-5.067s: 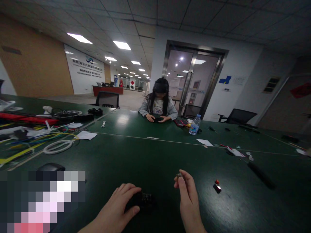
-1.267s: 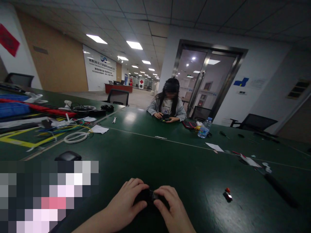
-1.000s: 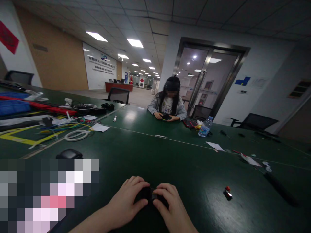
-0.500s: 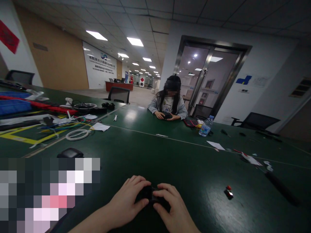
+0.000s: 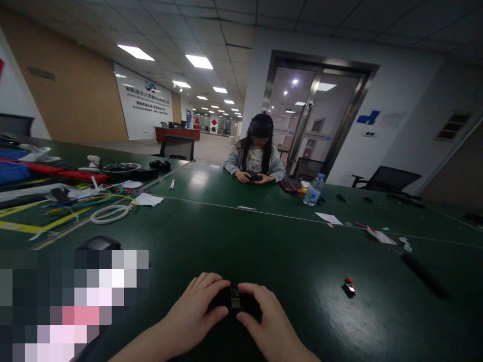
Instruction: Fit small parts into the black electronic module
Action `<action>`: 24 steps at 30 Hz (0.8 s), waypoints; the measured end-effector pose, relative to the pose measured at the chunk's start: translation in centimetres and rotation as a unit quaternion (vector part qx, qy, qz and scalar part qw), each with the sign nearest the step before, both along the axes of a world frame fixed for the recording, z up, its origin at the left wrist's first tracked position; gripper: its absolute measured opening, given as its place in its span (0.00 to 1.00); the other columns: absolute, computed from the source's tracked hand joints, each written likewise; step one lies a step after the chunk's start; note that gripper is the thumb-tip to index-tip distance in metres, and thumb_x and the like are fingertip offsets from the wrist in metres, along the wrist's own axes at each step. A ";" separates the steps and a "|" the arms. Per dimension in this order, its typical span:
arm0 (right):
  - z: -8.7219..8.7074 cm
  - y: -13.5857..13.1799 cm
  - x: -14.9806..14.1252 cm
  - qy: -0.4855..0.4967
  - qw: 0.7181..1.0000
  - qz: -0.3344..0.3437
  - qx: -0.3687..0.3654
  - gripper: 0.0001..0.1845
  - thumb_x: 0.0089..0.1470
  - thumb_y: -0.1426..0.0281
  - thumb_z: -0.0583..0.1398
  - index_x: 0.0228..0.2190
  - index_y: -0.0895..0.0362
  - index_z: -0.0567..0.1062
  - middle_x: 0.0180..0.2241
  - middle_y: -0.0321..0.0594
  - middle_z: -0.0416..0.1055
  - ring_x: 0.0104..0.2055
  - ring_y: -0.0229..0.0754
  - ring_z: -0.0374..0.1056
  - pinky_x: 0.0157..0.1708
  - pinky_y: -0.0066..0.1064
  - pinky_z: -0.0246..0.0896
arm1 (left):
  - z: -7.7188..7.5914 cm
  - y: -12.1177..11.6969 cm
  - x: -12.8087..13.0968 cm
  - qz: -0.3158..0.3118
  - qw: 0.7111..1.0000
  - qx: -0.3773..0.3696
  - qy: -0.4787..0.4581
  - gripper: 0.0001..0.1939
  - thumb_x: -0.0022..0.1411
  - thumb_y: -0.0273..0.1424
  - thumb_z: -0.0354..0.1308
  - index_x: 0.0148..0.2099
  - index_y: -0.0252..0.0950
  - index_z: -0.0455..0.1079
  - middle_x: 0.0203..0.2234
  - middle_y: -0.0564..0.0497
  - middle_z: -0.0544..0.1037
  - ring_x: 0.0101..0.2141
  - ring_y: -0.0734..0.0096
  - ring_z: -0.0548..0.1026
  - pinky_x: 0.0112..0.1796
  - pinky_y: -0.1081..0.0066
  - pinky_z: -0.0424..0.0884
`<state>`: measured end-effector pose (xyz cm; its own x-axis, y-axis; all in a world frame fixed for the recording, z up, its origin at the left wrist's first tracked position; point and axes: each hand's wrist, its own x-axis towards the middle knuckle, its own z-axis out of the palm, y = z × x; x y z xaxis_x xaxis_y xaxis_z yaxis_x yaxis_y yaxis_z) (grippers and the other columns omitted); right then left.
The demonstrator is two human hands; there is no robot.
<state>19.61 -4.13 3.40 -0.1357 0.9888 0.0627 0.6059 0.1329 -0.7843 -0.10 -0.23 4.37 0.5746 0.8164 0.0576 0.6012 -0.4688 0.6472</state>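
A small black object [image 5: 236,300] with a lighter detail in its middle is held low over the near part of the dark green table [image 5: 211,236]; I cannot make out its kind. From the left, my left hand [image 5: 198,306] grips its end between thumb and fingers. My right hand [image 5: 268,312] pinches the opposite end, thumb at the near side and fingers at the far side. Much of the object's two ends is hidden by the fingers. Off to the right lies a small red and black piece [image 5: 349,287], apart from both hands.
Across the table a person [image 5: 256,153] holds a dark object in both hands. A water bottle [image 5: 313,190] stands nearby. Cables, a coiled white hose [image 5: 110,214] and blue bins [image 5: 14,171] crowd the left. A black-handled tool [image 5: 424,275] lies at the right. A blurred patch covers the lower left.
My right fingers have shifted toward the object's far edge, uncovering more of its middle. Both hands still hold it. The view has turned slightly right.
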 end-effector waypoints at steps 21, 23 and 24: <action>0.8 -0.1 0.1 0.035 0.999 0.038 0.000 0.16 0.46 0.71 0.60 0.40 0.50 0.73 0.46 0.39 0.69 0.50 0.47 0.62 0.51 0.39 0.54 | 0.6 -0.4 0.0 -0.006 0.999 -0.027 -0.023 0.13 0.58 0.32 0.53 0.47 0.41 0.64 0.41 0.50 0.71 0.41 0.61 0.67 0.42 0.64 0.64; 1.0 -0.1 0.1 0.044 0.998 0.042 -0.002 0.16 0.46 0.72 0.60 0.40 0.51 0.72 0.46 0.39 0.69 0.49 0.46 0.63 0.50 0.38 0.55 | 0.7 -0.5 0.0 -0.007 0.999 -0.041 -0.032 0.13 0.59 0.32 0.52 0.47 0.41 0.64 0.41 0.50 0.71 0.41 0.62 0.68 0.41 0.64 0.65; 1.1 -0.1 0.0 0.049 0.998 0.046 -0.001 0.15 0.46 0.72 0.60 0.40 0.51 0.72 0.45 0.39 0.69 0.49 0.45 0.63 0.50 0.38 0.55 | 0.7 -0.5 -0.1 -0.011 0.998 -0.049 -0.037 0.13 0.59 0.32 0.52 0.48 0.41 0.63 0.41 0.50 0.71 0.41 0.62 0.68 0.41 0.64 0.65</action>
